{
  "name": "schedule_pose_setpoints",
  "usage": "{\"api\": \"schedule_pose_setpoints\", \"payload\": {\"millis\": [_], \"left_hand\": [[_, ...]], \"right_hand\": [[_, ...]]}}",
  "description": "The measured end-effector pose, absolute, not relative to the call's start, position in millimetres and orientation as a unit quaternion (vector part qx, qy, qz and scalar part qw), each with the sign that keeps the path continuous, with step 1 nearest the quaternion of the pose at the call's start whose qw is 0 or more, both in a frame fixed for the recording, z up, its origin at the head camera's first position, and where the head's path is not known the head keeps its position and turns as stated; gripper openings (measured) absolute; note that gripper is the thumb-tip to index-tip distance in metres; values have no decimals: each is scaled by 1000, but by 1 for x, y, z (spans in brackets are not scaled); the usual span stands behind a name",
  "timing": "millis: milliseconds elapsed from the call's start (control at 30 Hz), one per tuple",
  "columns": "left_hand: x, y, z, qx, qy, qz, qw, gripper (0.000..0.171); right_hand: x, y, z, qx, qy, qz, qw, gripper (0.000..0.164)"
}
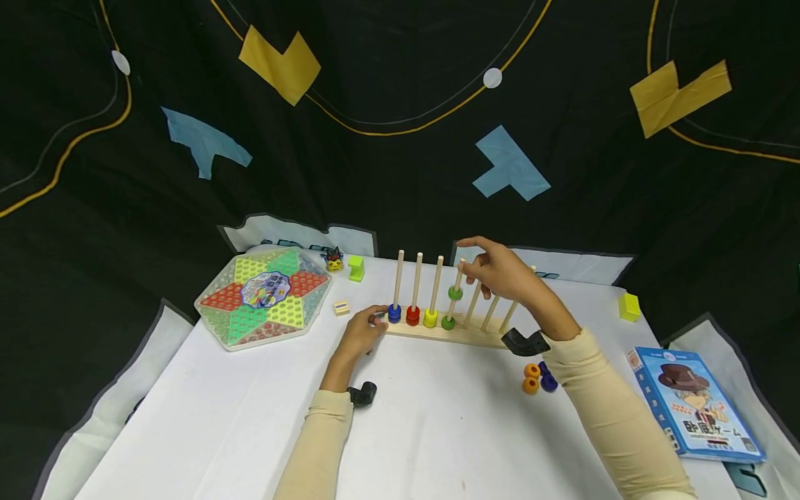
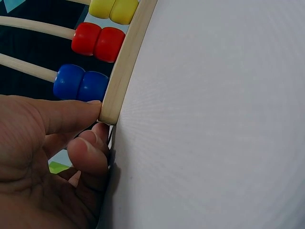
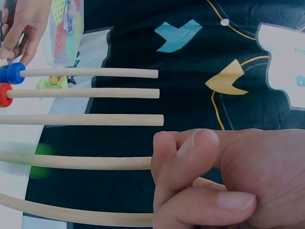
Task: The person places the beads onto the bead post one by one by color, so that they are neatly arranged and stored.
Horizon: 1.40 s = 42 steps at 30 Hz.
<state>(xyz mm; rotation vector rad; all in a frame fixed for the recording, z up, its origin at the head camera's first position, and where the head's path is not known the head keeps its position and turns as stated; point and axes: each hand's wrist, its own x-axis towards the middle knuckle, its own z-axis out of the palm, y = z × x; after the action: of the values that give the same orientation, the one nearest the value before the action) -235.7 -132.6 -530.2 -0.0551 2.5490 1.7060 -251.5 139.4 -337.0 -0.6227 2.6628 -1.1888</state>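
A wooden peg rack (image 1: 462,334) stands on the table with a row of upright pegs. Blue beads (image 2: 81,83), red beads (image 2: 98,42) and yellow beads (image 2: 113,9) sit at the foot of the first three pegs. On the fourth peg, one green bead (image 1: 448,323) lies at the bottom, and a second green bead (image 1: 455,293) is partway down, blurred in the right wrist view. My left hand (image 1: 362,332) pinches the rack's left end between thumb and fingers. By the fourth peg's top is my right hand (image 1: 496,269), its index finger stretched out, apart from the bead.
Orange beads (image 1: 531,377) and purple beads (image 1: 548,382) lie loose below the right forearm. A Chinese checkers board (image 1: 215,321) is at left, near a small figure (image 1: 334,260), a green block (image 1: 356,268) and a striped block (image 1: 341,307). At right are a yellow block (image 1: 629,307) and a blue box (image 1: 694,406).
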Motion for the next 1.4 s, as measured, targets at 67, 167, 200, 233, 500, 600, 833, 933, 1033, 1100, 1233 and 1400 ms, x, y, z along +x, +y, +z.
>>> {"api": "schedule_pose_setpoints", "payload": {"millis": [67,167,200,233,500,600,833,933,1033,1100,1233,1400], "left_hand": [[-236,-132,-531,-17,832,553,37,41],[-237,-132,-532,-14,837,546,36,41],[-237,-132,-532,-14,838,544,35,41],[-237,-132,-532,-14,840,541,35,41],[-239,-132,-532,-19,841,540,35,41],[-240,-132,-531,-21,838,544,35,40],[-241,-132,-533,-19,839,543,37,40],[-240,-133,-533,-21,840,541,35,41],[-240,-134,-533,-26,842,538,37,41],[-240,-134,-534,-27,842,537,38,41],[-240,-132,-535,-27,842,537,38,41],[-241,-131,-533,-26,842,538,35,41]], "right_hand": [[-250,141,-336,-205,893,-394,76,45],[-248,147,-333,-198,894,-395,72,45],[-247,150,-332,-196,893,-398,71,45],[-246,153,-331,-195,892,-401,70,46],[-225,203,-331,-158,888,-430,36,46],[-213,232,-342,-120,890,-439,23,44],[-177,295,-418,-34,883,-461,78,45],[-161,306,-456,0,874,-471,118,44],[-149,308,-484,18,858,-488,158,44],[-143,308,-498,9,849,-500,170,42],[-139,307,-513,-27,846,-504,171,41],[-137,306,-520,-43,846,-502,175,43]]}}
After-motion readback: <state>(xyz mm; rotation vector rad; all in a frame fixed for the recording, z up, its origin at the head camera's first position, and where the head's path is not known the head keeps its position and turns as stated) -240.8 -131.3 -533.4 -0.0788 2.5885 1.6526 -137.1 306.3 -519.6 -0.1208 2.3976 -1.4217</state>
